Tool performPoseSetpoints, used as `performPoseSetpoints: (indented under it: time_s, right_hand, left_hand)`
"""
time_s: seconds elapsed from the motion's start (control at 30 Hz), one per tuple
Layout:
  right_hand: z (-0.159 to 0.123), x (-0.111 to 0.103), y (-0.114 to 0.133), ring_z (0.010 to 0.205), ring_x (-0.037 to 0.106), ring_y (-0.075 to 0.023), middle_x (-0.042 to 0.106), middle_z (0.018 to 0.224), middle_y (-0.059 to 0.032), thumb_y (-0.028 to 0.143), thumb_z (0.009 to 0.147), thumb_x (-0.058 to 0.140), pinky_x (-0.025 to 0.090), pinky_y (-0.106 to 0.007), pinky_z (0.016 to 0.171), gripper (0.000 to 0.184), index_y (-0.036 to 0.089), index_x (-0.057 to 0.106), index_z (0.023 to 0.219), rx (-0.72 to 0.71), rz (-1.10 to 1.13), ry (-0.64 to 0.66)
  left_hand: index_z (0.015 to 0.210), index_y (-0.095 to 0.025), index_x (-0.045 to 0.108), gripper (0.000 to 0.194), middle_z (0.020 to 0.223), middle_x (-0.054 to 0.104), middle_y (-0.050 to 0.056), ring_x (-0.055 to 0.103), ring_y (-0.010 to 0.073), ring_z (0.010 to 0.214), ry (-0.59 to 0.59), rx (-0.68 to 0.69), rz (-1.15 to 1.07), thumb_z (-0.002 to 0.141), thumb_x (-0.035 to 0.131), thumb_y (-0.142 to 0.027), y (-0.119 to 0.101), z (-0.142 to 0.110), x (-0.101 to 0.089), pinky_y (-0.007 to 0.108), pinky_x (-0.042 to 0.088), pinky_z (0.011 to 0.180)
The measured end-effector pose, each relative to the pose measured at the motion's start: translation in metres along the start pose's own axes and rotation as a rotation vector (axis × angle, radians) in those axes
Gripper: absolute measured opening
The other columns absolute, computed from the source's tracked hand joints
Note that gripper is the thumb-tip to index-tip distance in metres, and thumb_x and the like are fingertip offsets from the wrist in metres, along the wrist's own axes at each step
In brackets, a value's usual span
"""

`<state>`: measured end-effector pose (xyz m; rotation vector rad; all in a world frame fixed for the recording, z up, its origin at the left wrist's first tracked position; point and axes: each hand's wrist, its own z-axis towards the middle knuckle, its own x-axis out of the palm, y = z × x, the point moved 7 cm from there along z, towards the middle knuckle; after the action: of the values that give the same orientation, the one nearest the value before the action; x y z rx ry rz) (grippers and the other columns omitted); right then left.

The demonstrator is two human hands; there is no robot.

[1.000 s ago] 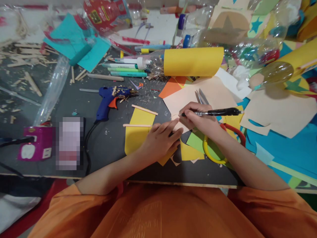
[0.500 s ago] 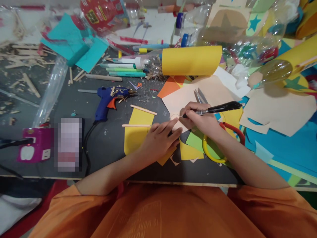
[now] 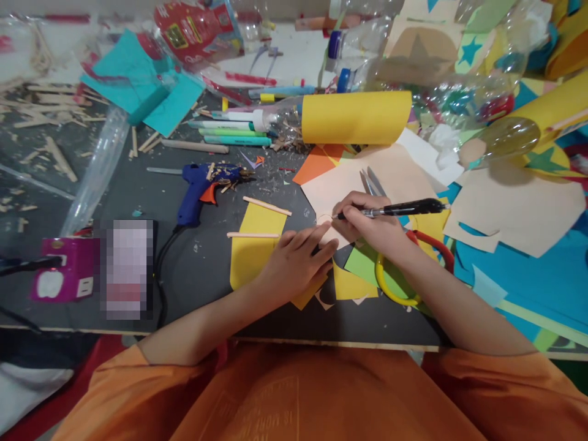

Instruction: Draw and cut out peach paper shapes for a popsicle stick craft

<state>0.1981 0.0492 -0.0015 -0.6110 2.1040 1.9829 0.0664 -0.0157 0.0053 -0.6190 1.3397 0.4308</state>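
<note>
My right hand (image 3: 374, 228) is closed on a black pen (image 3: 404, 209), whose tip rests on the near corner of a beige paper sheet (image 3: 362, 177). A small curved line shows on the paper at the tip. My left hand (image 3: 298, 257) lies flat with fingers stretched out, pressing the beige sheet's corner and overlapping a yellow paper piece (image 3: 252, 245). Scissors with yellow and red handles (image 3: 390, 288) lie under my right wrist, blades pointing up across the beige sheet.
A blue glue gun (image 3: 202, 187) lies left of the papers, its cord running to a purple socket block (image 3: 67, 269). Markers (image 3: 229, 131), wooden sticks (image 3: 266, 205), plastic bottles (image 3: 98, 168), a yellow paper roll (image 3: 356, 116) and many coloured sheets crowd the dark table (image 3: 206, 257).
The pen tip has traced a small curve on the beige paper's corner; the pen tilted up and back down. My left hand has stayed pressing the paper.
</note>
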Motion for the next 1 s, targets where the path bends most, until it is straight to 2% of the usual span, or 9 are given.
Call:
performPoseSetpoints:
  time_s: [0.17,0.4,0.5,0.6,0.7,0.87,0.93,1.0]
  right_hand:
    - [-0.001,0.001,-0.002,0.057,0.046,-0.0129,0.053,0.057,0.0021,0.019,0.077,0.047,0.035,-0.029,0.056,0.019,0.021,0.053,0.059,0.017,0.022,0.007]
    - [-0.001,-0.001,0.0,0.056,0.046,-0.0116,0.053,0.058,0.0026,0.017,0.078,0.049,0.035,-0.028,0.055,0.02,0.021,0.052,0.059,-0.021,0.074,0.008]
    - [-0.003,-0.005,-0.001,0.053,0.048,-0.0115,0.058,0.063,0.003,0.031,0.089,0.049,0.038,-0.027,0.053,0.017,0.023,0.06,0.078,-0.036,0.136,-0.043]
    - [-0.004,-0.008,-0.002,0.056,0.054,-0.0134,0.061,0.069,0.0016,0.042,0.088,0.054,0.042,-0.028,0.054,0.019,0.025,0.06,0.093,-0.04,0.102,-0.112]
    - [-0.002,-0.009,-0.003,0.064,0.059,-0.0158,0.064,0.076,-0.0002,0.035,0.081,0.063,0.046,-0.031,0.062,0.021,0.025,0.061,0.099,-0.059,-0.009,-0.176]
    - [0.001,-0.004,-0.007,0.059,0.057,-0.0146,0.067,0.083,-0.0012,0.026,0.082,0.055,0.047,-0.033,0.064,0.044,0.022,0.053,0.125,-0.024,-0.015,-0.127]
    - [0.0,-0.002,-0.004,0.059,0.056,-0.0142,0.068,0.085,-0.0017,0.024,0.084,0.052,0.047,-0.033,0.064,0.04,0.022,0.054,0.124,-0.045,-0.041,-0.104]
    - [-0.001,0.0,0.001,0.065,0.059,-0.0162,0.068,0.083,-0.0027,0.023,0.084,0.051,0.046,-0.032,0.065,0.026,0.022,0.06,0.108,-0.096,-0.138,-0.082]
  left_hand:
    - [0.128,-0.021,0.057,0.033,0.138,0.058,0.013,0.057,0.025,0.116,-0.004,0.005,-0.004,0.098,0.046,-0.029,0.0,0.0,0.001,0.038,0.045,0.089]
    - [0.127,-0.021,0.058,0.032,0.137,0.059,0.013,0.059,0.025,0.114,-0.024,0.008,-0.012,0.096,0.05,-0.027,0.0,-0.001,-0.001,0.037,0.044,0.087]
    - [0.126,-0.02,0.057,0.031,0.138,0.058,0.013,0.059,0.0244,0.114,-0.013,-0.002,-0.044,0.096,0.048,-0.024,0.002,-0.001,0.001,0.037,0.045,0.087]
    - [0.119,-0.019,0.059,0.028,0.136,0.061,0.011,0.061,0.0226,0.113,-0.015,-0.036,-0.077,0.098,0.042,-0.02,0.006,0.0,0.002,0.036,0.046,0.086]
    - [0.115,-0.018,0.06,0.025,0.134,0.063,0.01,0.062,0.0223,0.112,-0.038,-0.04,-0.098,0.098,0.041,-0.02,0.007,0.001,0.001,0.035,0.047,0.085]
    - [0.115,-0.016,0.059,0.024,0.134,0.062,0.011,0.062,0.023,0.113,-0.07,-0.015,-0.054,0.098,0.042,-0.021,0.005,0.0,-0.002,0.036,0.047,0.084]
    - [0.113,-0.017,0.059,0.024,0.134,0.062,0.01,0.062,0.0226,0.113,-0.076,-0.005,-0.037,0.098,0.04,-0.02,0.004,0.0,-0.003,0.036,0.046,0.083]
    - [0.113,-0.016,0.058,0.024,0.134,0.063,0.01,0.062,0.0222,0.112,-0.081,-0.002,-0.028,0.099,0.04,-0.02,0.003,0.0,-0.004,0.036,0.046,0.083]
